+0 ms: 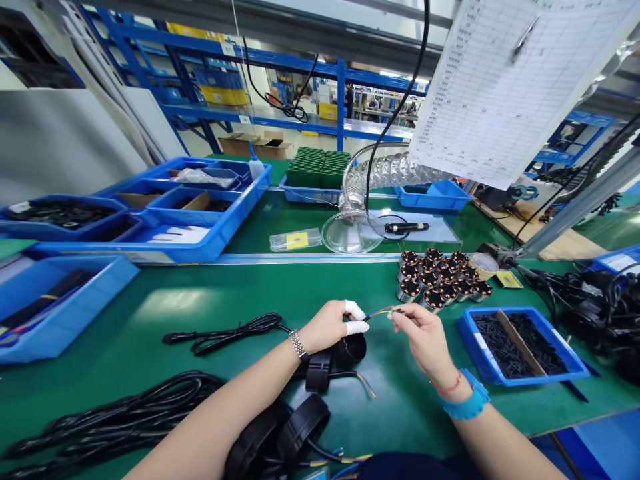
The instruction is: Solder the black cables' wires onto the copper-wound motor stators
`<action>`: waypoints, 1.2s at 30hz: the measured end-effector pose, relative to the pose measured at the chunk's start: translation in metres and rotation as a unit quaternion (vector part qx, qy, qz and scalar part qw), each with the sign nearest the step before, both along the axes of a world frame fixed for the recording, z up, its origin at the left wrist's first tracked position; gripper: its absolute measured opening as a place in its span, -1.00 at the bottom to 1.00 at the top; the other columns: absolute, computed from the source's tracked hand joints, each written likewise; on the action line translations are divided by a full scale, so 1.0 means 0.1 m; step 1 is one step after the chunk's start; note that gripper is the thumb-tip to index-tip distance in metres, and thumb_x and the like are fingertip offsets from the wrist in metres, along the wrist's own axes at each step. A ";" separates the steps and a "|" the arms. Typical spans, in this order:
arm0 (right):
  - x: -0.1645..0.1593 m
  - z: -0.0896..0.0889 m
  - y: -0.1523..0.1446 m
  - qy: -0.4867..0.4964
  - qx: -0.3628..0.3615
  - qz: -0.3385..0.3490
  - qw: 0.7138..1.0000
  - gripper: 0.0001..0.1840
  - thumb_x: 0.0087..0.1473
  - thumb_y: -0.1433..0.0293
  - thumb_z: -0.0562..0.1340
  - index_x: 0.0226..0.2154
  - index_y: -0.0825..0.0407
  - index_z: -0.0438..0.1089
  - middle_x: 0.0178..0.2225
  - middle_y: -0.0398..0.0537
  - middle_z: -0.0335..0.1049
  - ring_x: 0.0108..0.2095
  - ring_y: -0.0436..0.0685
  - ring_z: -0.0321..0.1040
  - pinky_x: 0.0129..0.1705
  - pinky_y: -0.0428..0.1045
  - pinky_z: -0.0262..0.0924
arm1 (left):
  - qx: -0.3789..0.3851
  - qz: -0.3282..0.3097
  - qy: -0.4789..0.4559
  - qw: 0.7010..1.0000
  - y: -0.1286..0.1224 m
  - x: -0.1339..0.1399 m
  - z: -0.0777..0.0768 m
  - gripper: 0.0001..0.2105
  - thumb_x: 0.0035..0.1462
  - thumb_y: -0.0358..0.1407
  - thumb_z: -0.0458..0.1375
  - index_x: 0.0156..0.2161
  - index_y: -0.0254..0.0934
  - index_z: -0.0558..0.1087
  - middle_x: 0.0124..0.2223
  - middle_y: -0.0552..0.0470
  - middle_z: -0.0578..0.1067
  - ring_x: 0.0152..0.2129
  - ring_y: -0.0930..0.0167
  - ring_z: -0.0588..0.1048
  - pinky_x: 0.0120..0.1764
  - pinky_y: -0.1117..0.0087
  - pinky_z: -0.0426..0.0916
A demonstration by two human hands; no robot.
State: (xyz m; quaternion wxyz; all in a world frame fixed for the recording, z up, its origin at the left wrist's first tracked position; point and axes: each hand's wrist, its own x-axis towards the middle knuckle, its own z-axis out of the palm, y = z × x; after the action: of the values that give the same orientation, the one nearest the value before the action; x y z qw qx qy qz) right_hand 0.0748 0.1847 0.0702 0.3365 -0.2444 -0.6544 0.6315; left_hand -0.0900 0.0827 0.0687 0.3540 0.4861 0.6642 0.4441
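My left hand, with white finger cots on its thumb and forefinger, pinches a black cable where its thin coloured wires come out. The wires stretch across to my right hand, whose thumb and fingertips are closed on their ends. A small dark piece shows at those fingertips, too small to name surely. Just under my left hand sits a round black plastic housing. Nearer to me lie another black ring-shaped part and a black cable end with bare coloured wires.
Copper-wound motor stators stand grouped beyond my right hand. A blue tray of short black tubes lies at right. Coiled black cables and blue bins are on the left. A clear fume hood stands at the back.
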 end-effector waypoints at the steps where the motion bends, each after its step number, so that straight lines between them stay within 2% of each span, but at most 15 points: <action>1: -0.01 -0.01 0.00 0.006 -0.009 -0.001 1.000 -0.90 -0.12 0.36 0.28 -0.47 0.05 0.41 -0.53 -0.16 0.33 -0.54 -0.06 0.19 -0.45 -0.10 0.12 | 0.001 -0.001 0.000 1.000 0.00 0.00 0.00 -0.85 -0.15 -0.27 0.22 -0.49 -0.34 0.43 -0.46 0.05 0.45 -0.48 0.45 0.39 -0.33 0.43 0.27; 7: -0.07 0.02 -0.02 0.033 -0.063 -0.001 0.997 -0.93 -0.10 0.38 0.26 -0.48 0.05 0.40 -0.57 -0.19 0.30 -0.56 -0.06 0.17 -0.48 -0.10 0.08 | 0.013 -0.008 0.003 1.000 0.00 -0.01 -0.03 -0.83 -0.19 -0.25 0.26 -0.51 -0.33 0.43 -0.47 0.06 0.46 -0.48 0.44 0.41 -0.33 0.43 0.28; 12: -0.06 0.04 0.00 0.009 -0.068 0.042 0.997 -0.94 -0.13 0.40 0.27 -0.50 0.05 0.40 -0.57 -0.18 0.31 -0.56 -0.06 0.16 -0.47 -0.10 0.08 | 0.011 -0.015 0.007 1.000 -0.01 -0.01 -0.01 -0.83 -0.18 -0.24 0.25 -0.50 -0.32 0.44 -0.46 0.06 0.47 -0.47 0.44 0.42 -0.33 0.43 0.29; 19: -0.15 0.03 -0.08 -0.078 -0.007 0.088 0.993 -0.92 -0.12 0.40 0.24 -0.52 0.08 0.39 -0.63 -0.21 0.25 -0.59 -0.07 0.13 -0.51 -0.12 0.04 | 0.022 -0.032 0.019 0.999 -0.02 -0.01 -0.02 -0.84 -0.15 -0.25 0.24 -0.46 -0.31 0.46 -0.41 0.05 0.50 -0.42 0.41 0.44 -0.28 0.42 0.29; 24: -0.15 0.05 -0.06 -0.102 0.034 0.114 0.988 -0.89 -0.12 0.37 0.24 -0.53 0.09 0.40 -0.61 -0.21 0.25 -0.57 -0.08 0.12 -0.50 -0.13 0.05 | 0.022 -0.051 0.024 0.998 -0.02 -0.01 -0.01 -0.86 -0.10 -0.27 0.19 -0.42 -0.31 0.47 -0.38 0.04 0.50 -0.39 0.42 0.43 -0.25 0.43 0.28; 26: -0.11 0.07 0.01 -0.097 0.023 0.098 0.990 -0.86 -0.11 0.35 0.24 -0.50 0.10 0.42 -0.59 -0.18 0.29 -0.56 -0.06 0.16 -0.49 -0.12 0.09 | 0.010 -0.057 0.023 0.998 -0.02 -0.01 0.01 -0.86 -0.06 -0.27 0.16 -0.40 -0.30 0.48 -0.37 0.03 0.50 -0.40 0.42 0.43 -0.26 0.43 0.27; 30: -0.02 0.11 0.13 -0.025 -0.011 0.043 0.999 -0.83 -0.09 0.32 0.24 -0.40 0.08 0.43 -0.51 -0.11 0.39 -0.51 -0.02 0.27 -0.42 -0.07 0.20 | -0.006 -0.061 0.008 0.998 -0.02 0.01 0.04 -0.84 -0.07 -0.26 0.16 -0.39 -0.31 0.50 -0.37 0.03 0.51 -0.39 0.40 0.43 -0.27 0.42 0.27; 36: -0.01 0.20 0.09 -0.017 0.010 0.048 0.999 -0.83 -0.06 0.35 0.23 -0.35 0.07 0.39 -0.52 -0.10 0.44 -0.52 0.01 0.36 -0.39 -0.03 0.27 | -0.013 -0.064 -0.003 0.998 -0.02 0.00 0.00 -0.81 -0.07 -0.23 0.15 -0.39 -0.32 0.49 -0.39 0.04 0.51 -0.41 0.40 0.42 -0.29 0.43 0.26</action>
State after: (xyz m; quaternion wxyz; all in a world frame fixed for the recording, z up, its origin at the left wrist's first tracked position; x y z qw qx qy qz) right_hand 0.0741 0.1941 0.0902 0.2970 -0.2198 -0.6774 0.6360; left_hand -0.0898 0.0812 0.0691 0.3899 0.5220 0.6360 0.4136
